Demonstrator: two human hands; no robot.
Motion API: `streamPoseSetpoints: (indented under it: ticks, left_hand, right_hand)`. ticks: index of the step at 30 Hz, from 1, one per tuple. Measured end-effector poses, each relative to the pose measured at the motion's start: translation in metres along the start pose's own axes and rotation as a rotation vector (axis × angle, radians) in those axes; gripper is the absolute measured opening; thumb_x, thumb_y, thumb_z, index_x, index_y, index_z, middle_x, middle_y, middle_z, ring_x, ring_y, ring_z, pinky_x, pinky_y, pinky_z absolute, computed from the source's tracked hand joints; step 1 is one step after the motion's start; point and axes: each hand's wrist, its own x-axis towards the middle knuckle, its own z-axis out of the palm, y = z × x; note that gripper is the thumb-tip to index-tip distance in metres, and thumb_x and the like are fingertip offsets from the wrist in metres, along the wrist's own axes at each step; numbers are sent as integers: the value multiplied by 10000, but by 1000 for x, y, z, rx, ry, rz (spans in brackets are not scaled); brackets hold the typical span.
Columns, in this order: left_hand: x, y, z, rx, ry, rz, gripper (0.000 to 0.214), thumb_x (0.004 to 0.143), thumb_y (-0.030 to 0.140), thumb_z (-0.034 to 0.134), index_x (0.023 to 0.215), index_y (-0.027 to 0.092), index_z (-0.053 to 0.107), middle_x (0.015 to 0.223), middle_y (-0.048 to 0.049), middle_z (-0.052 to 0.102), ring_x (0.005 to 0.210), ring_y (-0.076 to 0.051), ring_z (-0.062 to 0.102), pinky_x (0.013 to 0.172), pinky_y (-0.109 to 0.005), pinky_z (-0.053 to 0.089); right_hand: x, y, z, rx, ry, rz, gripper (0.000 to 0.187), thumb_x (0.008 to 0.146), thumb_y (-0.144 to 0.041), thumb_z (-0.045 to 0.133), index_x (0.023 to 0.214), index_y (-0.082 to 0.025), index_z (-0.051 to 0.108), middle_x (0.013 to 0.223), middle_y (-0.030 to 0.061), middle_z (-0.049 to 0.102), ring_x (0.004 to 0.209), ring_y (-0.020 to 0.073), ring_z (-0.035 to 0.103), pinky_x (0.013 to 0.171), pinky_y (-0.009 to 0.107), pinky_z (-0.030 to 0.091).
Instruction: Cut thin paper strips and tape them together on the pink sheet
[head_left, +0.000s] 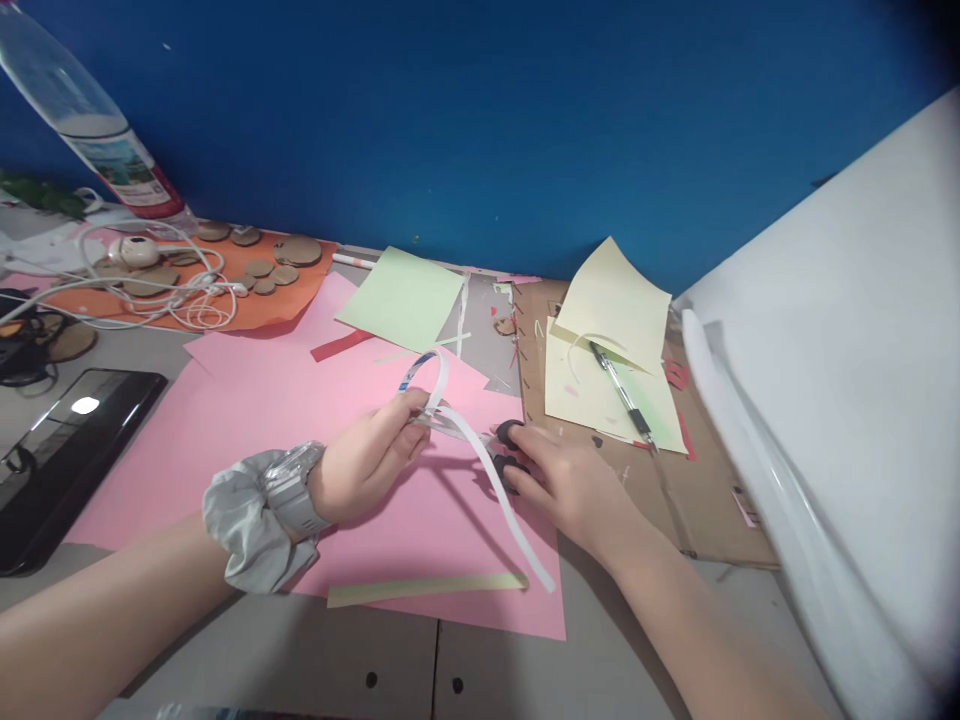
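My left hand (382,455), with a watch and a grey scrunchie at the wrist, pinches a white paper strip (491,475). One end of the strip curls up in a loop above the fingers; the other hangs down to the right. Black-handled scissors (508,434) are in my right hand (574,485), fingers at the handles. Their blades point left toward the strip near my left fingertips and are partly hidden there. Beneath both hands lies pink paper (285,400). A pale yellow-green strip (427,590) rests along its near edge.
A black phone (82,450) lies at left, near tangled white earphones (202,290) and a plastic bottle (124,165). Green paper (405,297) lies behind my hands. Rightward are yellow sheets (615,300), a pen (622,390) and brown cardboard (720,500). A blue wall (480,120) stands behind.
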Motion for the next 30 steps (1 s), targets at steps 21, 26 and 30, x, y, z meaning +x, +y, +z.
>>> streamPoseSetpoints:
  ticks: [21, 26, 30]
  left_hand:
    - [1, -1, 0, 58, 16, 15, 189, 965, 233, 300, 998, 179, 478, 698, 17, 474, 591, -117, 443, 596, -271, 380]
    - [0, 0, -1, 56, 16, -6, 179, 959, 221, 313, 1013, 184, 479, 696, 21, 460, 595, -117, 431, 595, -273, 363]
    - [0, 0, -1, 37, 22, -6, 174, 955, 234, 331, 1020, 189, 485, 682, 26, 456, 588, -117, 426, 594, -272, 360]
  right_hand:
    - [3, -12, -11, 139, -98, 104, 111, 878, -245, 447, 899, -241, 556, 830, -17, 644, 724, 161, 574, 617, 257, 375]
    - [2, -6, -6, 90, -73, 69, 131, 882, -247, 444, 924, -248, 568, 842, -10, 644, 745, 170, 580, 608, 256, 363]
    - [0, -4, 0, 68, -20, 33, 147, 913, -324, 431, 907, -246, 555, 841, -16, 648, 720, 161, 576, 592, 256, 352]
